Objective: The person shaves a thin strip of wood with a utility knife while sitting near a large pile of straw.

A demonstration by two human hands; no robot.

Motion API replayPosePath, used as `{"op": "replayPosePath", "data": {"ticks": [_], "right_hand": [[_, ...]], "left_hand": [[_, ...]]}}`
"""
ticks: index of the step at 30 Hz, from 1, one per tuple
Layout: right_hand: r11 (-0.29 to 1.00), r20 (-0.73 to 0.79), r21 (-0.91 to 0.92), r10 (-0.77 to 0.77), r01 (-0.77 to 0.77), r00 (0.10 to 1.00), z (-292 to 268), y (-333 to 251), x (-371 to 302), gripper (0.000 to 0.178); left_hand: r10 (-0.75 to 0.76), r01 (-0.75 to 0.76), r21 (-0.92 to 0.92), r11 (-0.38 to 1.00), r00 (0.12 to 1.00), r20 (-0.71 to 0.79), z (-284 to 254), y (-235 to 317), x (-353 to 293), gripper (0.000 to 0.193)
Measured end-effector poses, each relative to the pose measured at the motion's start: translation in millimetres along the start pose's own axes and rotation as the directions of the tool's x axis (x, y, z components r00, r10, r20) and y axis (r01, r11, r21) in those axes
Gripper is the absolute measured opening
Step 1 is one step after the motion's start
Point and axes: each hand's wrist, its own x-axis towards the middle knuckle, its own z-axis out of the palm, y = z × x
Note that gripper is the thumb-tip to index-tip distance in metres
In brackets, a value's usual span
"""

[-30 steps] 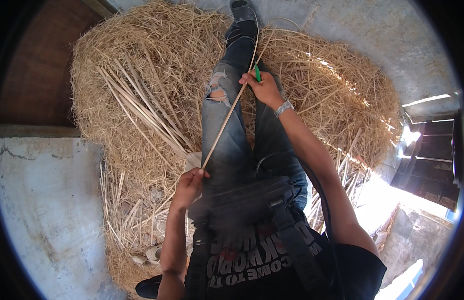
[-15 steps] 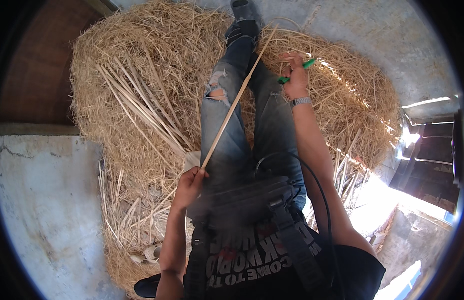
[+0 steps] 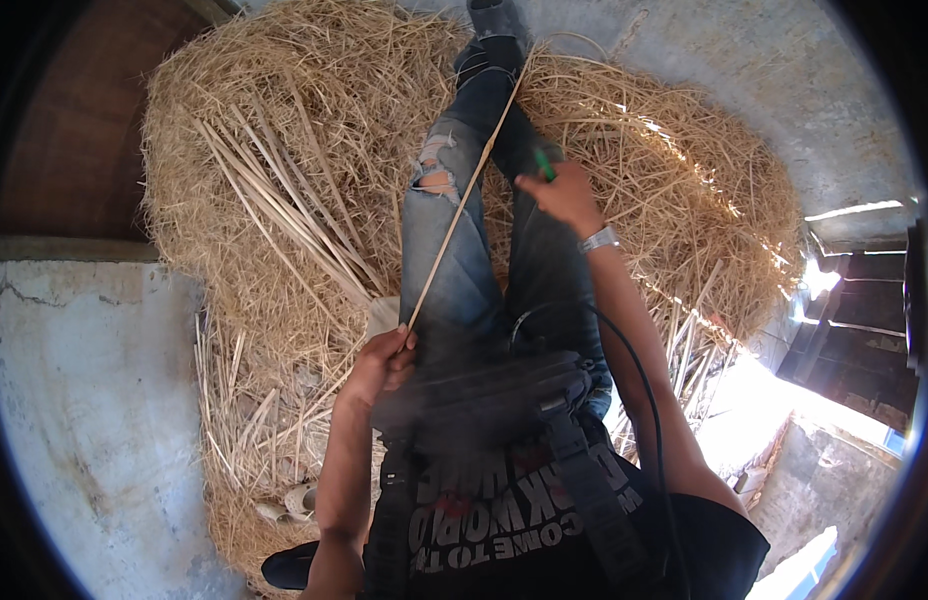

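Note:
My left hand [image 3: 382, 362] is closed round the near end of a long, thin bamboo strip [image 3: 452, 228], close to my lap. The strip slants up and away over my legs, and its far end reaches toward my foot; a node shows as a small bump along it. My right hand [image 3: 569, 198] is a little to the right of the strip, over my right thigh, fingers closed on a green tool [image 3: 545, 165]. Only a short green piece of this tool shows above the fist, slightly blurred; the rest is hidden, so its kind is unclear.
A bundle of split bamboo strips [image 3: 284, 205] lies on the straw [image 3: 314, 70] to the left. More loose strips [image 3: 234, 400] lie nearer on the left. A dark cable [image 3: 649, 385] runs past my right forearm. Concrete walls [image 3: 94, 400] border the straw.
My right hand has swung left and nearer to me, toward the strip, with the green tool. The strip now looks narrower, its far end shifted slightly left. My left hand has barely moved.

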Motion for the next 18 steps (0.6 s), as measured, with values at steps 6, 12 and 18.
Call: {"op": "replayPosePath", "data": {"ticks": [6,12,18], "right_hand": [[0.950,0.256,-0.263,-0.099,0.168,0.961,38,-53,-56,0.030],[0.955,0.303,-0.268,-0.040,0.125,0.952,45,-63,-69,0.031],[0.960,0.328,-0.241,-0.056,0.140,0.943,51,-61,-86,0.030]], "left_hand": [[0.008,0.005,-0.139,0.990,0.995,0.099,29,15,17,0.031],[0.064,-0.052,-0.116,0.992,0.993,0.099,65,44,52,0.029],[0.090,-0.072,-0.141,0.987,0.988,0.125,73,50,72,0.029]]}}
